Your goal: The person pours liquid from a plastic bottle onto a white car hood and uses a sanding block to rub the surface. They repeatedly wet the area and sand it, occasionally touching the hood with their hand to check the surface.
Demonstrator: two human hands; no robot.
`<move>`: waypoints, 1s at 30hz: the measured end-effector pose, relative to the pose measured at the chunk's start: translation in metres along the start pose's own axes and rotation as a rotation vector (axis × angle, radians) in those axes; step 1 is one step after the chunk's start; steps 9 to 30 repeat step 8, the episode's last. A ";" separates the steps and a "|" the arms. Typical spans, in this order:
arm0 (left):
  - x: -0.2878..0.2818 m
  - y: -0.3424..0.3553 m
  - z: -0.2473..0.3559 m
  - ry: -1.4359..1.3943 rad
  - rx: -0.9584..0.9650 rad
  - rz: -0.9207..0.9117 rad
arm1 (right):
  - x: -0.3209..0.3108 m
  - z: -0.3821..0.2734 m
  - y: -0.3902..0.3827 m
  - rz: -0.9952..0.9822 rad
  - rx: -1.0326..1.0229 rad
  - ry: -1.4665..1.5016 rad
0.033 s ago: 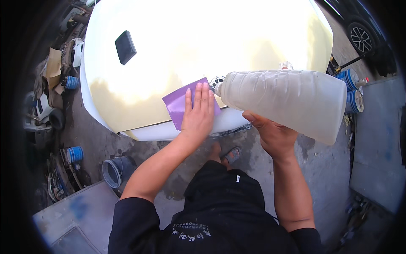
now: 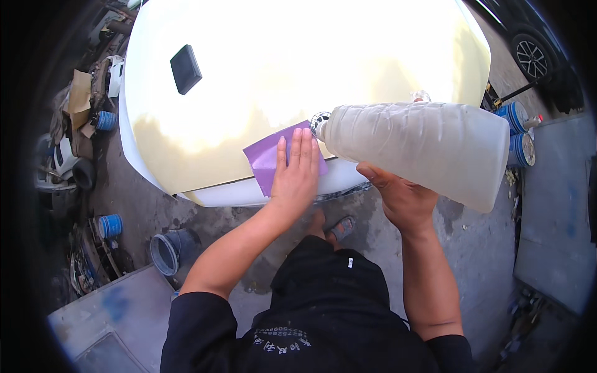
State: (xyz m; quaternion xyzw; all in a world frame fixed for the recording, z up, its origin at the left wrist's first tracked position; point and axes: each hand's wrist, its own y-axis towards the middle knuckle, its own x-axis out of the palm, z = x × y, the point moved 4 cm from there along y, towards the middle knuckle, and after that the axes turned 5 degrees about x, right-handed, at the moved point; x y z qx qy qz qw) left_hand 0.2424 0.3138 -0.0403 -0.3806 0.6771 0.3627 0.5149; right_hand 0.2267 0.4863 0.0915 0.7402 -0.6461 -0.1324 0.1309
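My left hand (image 2: pixel 295 174) lies flat with fingers stretched out on a purple sheet (image 2: pixel 262 163), which looks like sandpaper. Beneath the sheet is the near edge of a pale yellow-white car hood (image 2: pixel 205 149). A large cloudy plastic bottle (image 2: pixel 423 146) is tipped on its side, its neck pointing left at the round badge (image 2: pixel 318 117) beside my fingertips. My right hand (image 2: pixel 407 202) grips the bottle from below; part of the fingers is hidden behind it. Whether liquid runs out, I cannot tell.
A black block (image 2: pixel 186 69) rests on the hood, farther left. A grey bucket (image 2: pixel 165 255) and blue cans (image 2: pixel 109 227) stand on the floor at left, near piled car parts. More blue cans (image 2: pixel 519 149) are at right, below a dark car's wheel (image 2: pixel 530 57).
My left hand and the purple sheet have slid slightly to the right and toward me. The bottle and my right hand stay in place.
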 end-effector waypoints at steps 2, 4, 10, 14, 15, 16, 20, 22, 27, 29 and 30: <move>0.001 -0.001 0.002 -0.049 -0.042 0.048 | -0.001 0.001 -0.001 -0.080 -0.079 -0.073; -0.002 0.008 -0.023 -0.026 -0.076 0.061 | 0.002 -0.001 0.000 -0.116 -0.090 -0.106; -0.005 0.026 -0.036 0.144 -0.069 -0.043 | 0.004 0.001 0.000 -0.109 -0.044 -0.163; -0.005 0.026 -0.036 0.144 -0.069 -0.043 | 0.004 0.001 0.000 -0.109 -0.044 -0.163; -0.005 0.026 -0.036 0.144 -0.069 -0.043 | 0.004 0.001 0.000 -0.109 -0.044 -0.163; -0.005 0.026 -0.036 0.144 -0.069 -0.043 | 0.004 0.001 0.000 -0.109 -0.044 -0.163; -0.005 0.026 -0.036 0.144 -0.069 -0.043 | 0.004 0.001 0.000 -0.109 -0.044 -0.163; -0.005 0.026 -0.036 0.144 -0.069 -0.043 | 0.004 0.001 0.000 -0.109 -0.044 -0.163; -0.005 0.026 -0.036 0.144 -0.069 -0.043 | 0.004 0.001 0.000 -0.109 -0.044 -0.163; -0.005 0.026 -0.036 0.144 -0.069 -0.043 | 0.004 0.001 0.000 -0.109 -0.044 -0.163; -0.005 0.026 -0.036 0.144 -0.069 -0.043 | 0.004 0.001 0.000 -0.109 -0.044 -0.163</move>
